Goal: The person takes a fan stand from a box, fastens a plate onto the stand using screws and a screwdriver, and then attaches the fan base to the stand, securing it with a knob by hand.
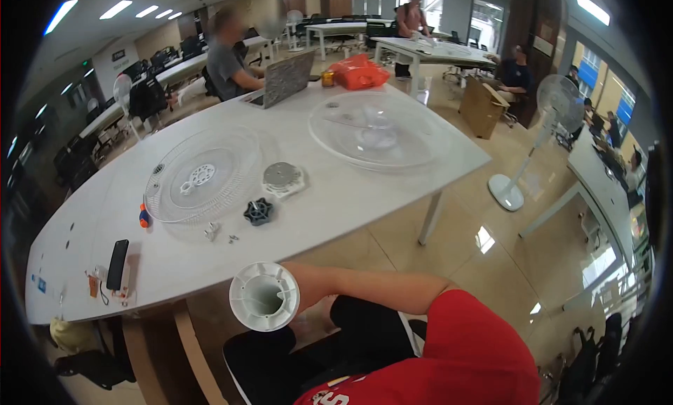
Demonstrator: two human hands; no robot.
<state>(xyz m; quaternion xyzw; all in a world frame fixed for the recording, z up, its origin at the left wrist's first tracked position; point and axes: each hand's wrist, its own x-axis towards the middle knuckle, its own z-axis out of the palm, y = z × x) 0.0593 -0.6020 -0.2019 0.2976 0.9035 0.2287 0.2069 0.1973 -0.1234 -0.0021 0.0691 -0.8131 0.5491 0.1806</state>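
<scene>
In the head view, the right hand (310, 286) grips a white tube (266, 297) from the side, near its open end; most of the fingers hide behind it. I can't make out the left hand, so I can't tell what it is doing.

The tube is in front of the person's lap, close to the near edge of the counter (336, 219); I can't tell if they touch. It is perhaps held low and close so the legs can help keep it steady — and so the person can look right into it.

The open mouth of the tube points up at the person's head. Its long axis runs away from the eyes, down toward the floor, so the long part hides behind the round end. I can't tell how much it leans.

On the counter, the clear round cage (228, 159) and the big clear dish (410, 151) lie flat, maybe so they don't roll. The dark knob (258, 211), the round gray and white part (283, 178), the small white bits (211, 231) and the tiny bits (233, 239) sit near each other — likely so they are easy to reach. The orange and blue tool (144, 216) lies just beside the cage
</scene>
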